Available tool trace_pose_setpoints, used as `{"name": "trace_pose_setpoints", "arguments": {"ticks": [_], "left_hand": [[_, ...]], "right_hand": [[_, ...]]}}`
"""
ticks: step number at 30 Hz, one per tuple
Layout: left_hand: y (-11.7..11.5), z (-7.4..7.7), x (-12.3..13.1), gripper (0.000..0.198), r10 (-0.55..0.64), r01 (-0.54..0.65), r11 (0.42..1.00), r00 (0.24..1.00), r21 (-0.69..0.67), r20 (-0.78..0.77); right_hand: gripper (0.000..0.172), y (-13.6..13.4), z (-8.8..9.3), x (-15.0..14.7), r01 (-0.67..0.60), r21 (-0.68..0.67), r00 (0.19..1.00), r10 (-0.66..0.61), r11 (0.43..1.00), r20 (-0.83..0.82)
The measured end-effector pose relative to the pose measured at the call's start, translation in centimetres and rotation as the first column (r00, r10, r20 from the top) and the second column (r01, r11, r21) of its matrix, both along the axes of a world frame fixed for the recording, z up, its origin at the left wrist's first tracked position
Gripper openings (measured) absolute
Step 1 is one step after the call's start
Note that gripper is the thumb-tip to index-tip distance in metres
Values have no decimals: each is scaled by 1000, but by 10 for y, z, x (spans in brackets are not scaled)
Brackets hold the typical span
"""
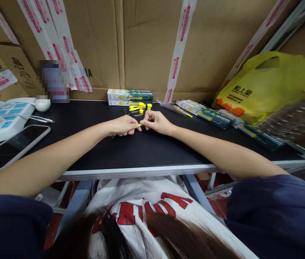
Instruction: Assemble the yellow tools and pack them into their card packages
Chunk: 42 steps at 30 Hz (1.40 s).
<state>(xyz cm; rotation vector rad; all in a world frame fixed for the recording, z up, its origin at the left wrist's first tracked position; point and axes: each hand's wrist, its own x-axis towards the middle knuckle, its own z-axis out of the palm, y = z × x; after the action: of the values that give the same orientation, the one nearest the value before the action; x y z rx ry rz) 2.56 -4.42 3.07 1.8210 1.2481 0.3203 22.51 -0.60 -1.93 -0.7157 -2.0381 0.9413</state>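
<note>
My left hand (126, 125) and my right hand (152, 120) meet above the middle of the black table (147, 154). Between their fingertips is a small yellow plastic piece (139, 125), pinched from both sides; its exact kind is too small to make out. Thin dark metal shows under the left fingers. Just behind the hands lie several yellow plastic parts (141, 106), some spool-shaped, along with bent metal wire pieces (136, 114).
Printed boxes (129, 97) are stacked at the back, with more boxes (206, 113) to the right beside a yellow plastic bag (271, 86). Clear sleeves (174, 108) lie near them. On the left are a phone (14, 145) and a power strip (7, 120) with cables.
</note>
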Motion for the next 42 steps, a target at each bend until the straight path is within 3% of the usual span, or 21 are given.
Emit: {"name": "trace_pose_setpoints", "arguments": {"ticks": [8, 14, 21, 26, 34, 42], "left_hand": [[-5, 0, 4, 17, 29, -29, 1000, 1000, 9, 5], [-5, -3, 6, 19, 46, -40, 994, 997, -99, 68], [-5, -2, 7, 12, 62, -59, 997, 997, -55, 42], [-2, 0, 5, 16, 44, -35, 994, 995, -101, 89], [0, 4, 3, 17, 73, -76, 991, 997, 105, 32], [5, 2, -1, 14, -3, 2, 993, 1000, 118, 9]], "right_hand": [[55, -6, 1, -3, 35, 41, 999, -34, 999, -25], [54, -4, -2, -3, 66, 73, 998, -64, 995, -29], [55, 1, -1, -1, 16, 19, 1000, -16, 1000, -27], [53, 0, 4, 3, 23, 12, 999, -22, 1000, -40], [49, 0, 8, 6, -12, 8, 1000, 12, 1000, 22], [48, 5, 6, 9, 11, -8, 999, -11, 1000, 44]]}}
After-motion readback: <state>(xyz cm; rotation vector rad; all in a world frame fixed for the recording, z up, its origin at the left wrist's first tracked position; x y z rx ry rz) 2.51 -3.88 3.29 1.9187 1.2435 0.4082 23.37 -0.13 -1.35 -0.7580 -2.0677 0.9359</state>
